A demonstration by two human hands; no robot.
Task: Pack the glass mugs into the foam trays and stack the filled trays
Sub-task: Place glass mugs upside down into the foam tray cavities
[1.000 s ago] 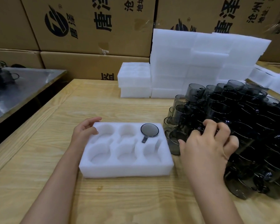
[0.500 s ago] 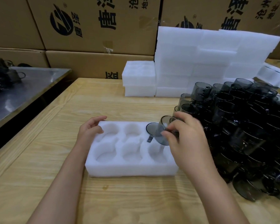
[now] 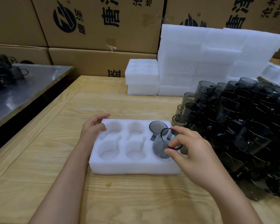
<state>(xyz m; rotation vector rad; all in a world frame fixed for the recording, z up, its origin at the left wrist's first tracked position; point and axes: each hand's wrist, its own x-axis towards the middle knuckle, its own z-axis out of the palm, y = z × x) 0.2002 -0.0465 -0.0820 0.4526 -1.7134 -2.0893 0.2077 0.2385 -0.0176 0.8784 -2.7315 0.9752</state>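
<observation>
1. Seating second mug (image 3: 164, 145) into near-right pocket of foam tray (image 3: 120, 165): smoked glass, tilted, mouth angled up toward camera, base low over the pocket, not yet sunk in.
2. Pinched at the rim by right hand (image 3: 196, 157); thumb and fingertips closed on the glass, one fingertip low against the wall. Firm pinch, by the look.
3. First mug (image 3: 158, 126) already down in far-right pocket, only rim and handle showing; just beside the tilted one, possibly touching — cannot tell.
4. Four pockets bare: far-left, far-middle, near-left, near-middle. Early in this tray, judging by count.
5. Left hand (image 3: 94, 130) resting on far-left corner of tray, fingers curled over the edge, holding nothing; probably steadying the foam.
6. Next move, as judged: righting the mug, turning handle toward the handle slot, pressing straight down until seated, then letting go. Handle hidden behind fingers; orientation unclear.
7. Risk: glass-on-glass knock against the seated neighbour during righting.
8. Loose mug pile (image 3: 233, 126) right of tray, crowded, leaning, nearest ones just beside the tray's right edge. Little room on that side for the wrist.
9. Open wooden table (image 3: 63, 183) left of and nearer than the tray; plenty of room for sliding a filled tray.
10. Stacked foam trays (image 3: 142, 78) and taller foam stack (image 3: 217, 54) far side; cardboard cartons (image 3: 95, 21) behind. Metal table (image 3: 31, 88) far left, separated by a dark gap.
</observation>
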